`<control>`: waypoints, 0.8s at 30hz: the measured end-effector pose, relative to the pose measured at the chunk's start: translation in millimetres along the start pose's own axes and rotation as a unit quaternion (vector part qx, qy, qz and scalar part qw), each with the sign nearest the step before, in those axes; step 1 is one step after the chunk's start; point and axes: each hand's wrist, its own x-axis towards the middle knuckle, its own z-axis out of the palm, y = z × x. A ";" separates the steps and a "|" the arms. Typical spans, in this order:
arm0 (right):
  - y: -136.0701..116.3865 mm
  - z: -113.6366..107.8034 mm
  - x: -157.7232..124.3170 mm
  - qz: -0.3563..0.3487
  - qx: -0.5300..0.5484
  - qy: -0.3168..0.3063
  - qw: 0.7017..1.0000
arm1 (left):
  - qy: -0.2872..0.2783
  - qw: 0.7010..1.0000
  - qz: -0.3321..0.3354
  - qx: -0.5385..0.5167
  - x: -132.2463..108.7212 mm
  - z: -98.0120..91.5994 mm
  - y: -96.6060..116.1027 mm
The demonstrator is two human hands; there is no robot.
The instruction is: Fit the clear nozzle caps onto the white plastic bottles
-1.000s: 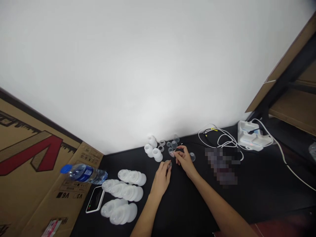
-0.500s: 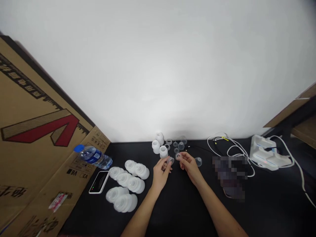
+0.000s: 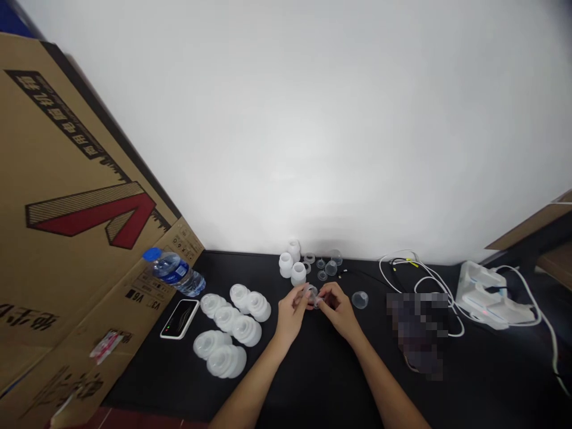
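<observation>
My left hand [image 3: 290,310] is closed, its fingers and thumb round a small clear plastic cup [image 3: 311,291]. Against that cup my right hand [image 3: 338,310] pinches a clear plastic ring [image 3: 318,301], partly hidden by the fingertips. Just beyond my hands stand three white threaded collars [image 3: 298,274]. Beside them lie two translucent rings [image 3: 309,258], small clear stemmed discs [image 3: 322,275] and clear domes [image 3: 331,268]. A further clear dome [image 3: 360,299] lies right of my right hand. Several white pieces with clear domed tops [image 3: 245,329] are grouped to the left.
At the left stand a large cardboard box [image 3: 89,238] and a lying water bottle [image 3: 176,273], with a white-framed device [image 3: 179,319] near them. A blurred-out dark object [image 3: 415,330], white cables [image 3: 429,274] and a white charging dock [image 3: 491,298] are at the right. A white wall [image 3: 286,131] rises behind.
My right hand has moved left and brought the ring up to the cup in my left hand. The view has shifted slightly.
</observation>
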 end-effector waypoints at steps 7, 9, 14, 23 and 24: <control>11.3 3.5 -0.4 0.038 0.041 0.021 0.998 | -0.099 0.995 0.027 0.019 -9.3 5.1 12.7; 10.9 2.9 -0.9 0.042 0.037 0.013 0.998 | -0.121 0.992 0.037 0.022 -10.4 5.0 15.7; 11.4 0.3 -1.6 0.048 0.032 -0.029 0.998 | -0.137 0.984 0.065 0.089 -10.6 2.5 19.4; 20.1 6.5 -6.9 0.067 -0.004 0.037 0.997 | -0.168 0.966 0.093 0.171 -12.4 0.7 24.9; 19.1 7.2 -7.5 0.065 -0.010 0.042 0.997 | -0.170 0.964 0.092 0.183 -13.0 0.4 25.8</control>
